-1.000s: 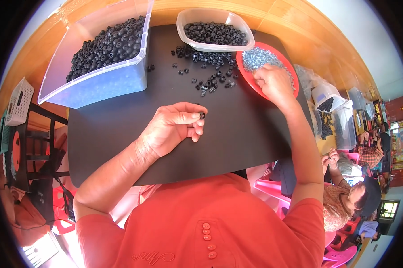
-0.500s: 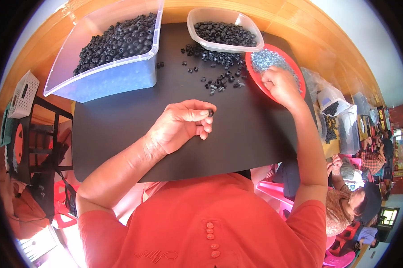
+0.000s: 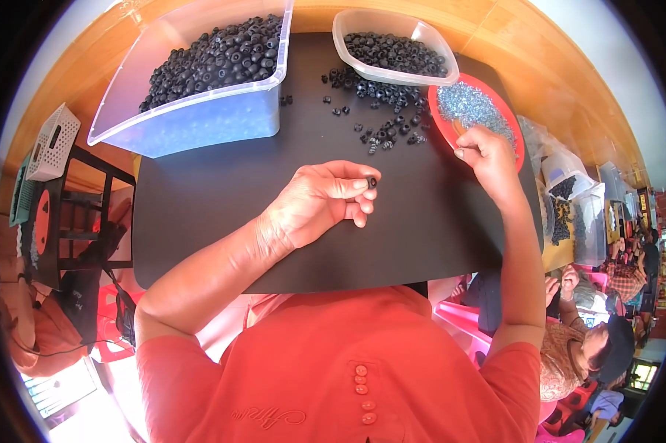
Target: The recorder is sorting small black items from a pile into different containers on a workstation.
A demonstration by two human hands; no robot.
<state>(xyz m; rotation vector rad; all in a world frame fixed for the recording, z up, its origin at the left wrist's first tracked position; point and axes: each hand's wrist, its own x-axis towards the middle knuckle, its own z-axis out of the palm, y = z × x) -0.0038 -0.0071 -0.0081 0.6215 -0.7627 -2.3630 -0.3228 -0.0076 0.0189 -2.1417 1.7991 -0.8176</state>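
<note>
My left hand (image 3: 320, 201) is over the middle of the dark table. Its thumb and forefinger pinch a small black ring-shaped piece (image 3: 372, 181). At the near rim of a red plate (image 3: 519, 140), my right hand (image 3: 489, 157) has its thumb and forefinger pressed together; whatever they hold is too small to make out. A heap of tiny clear bluish pieces (image 3: 469, 105) lies on that plate. Loose black pieces (image 3: 387, 135) are scattered between the plate and a small clear tub (image 3: 451, 74), which is filled with more of them.
A large translucent bin (image 3: 200, 125) full of black pieces stands at the table's far left. A white perforated basket (image 3: 55, 144) sits on a rack at left. At right are more plastic containers (image 3: 590, 221) and a seated person in a dark cap (image 3: 615, 347).
My right hand has drawn back slightly from the clear pieces toward the plate's near rim. The left hand keeps its pinch on the black piece. The whole view has shifted a little.
</note>
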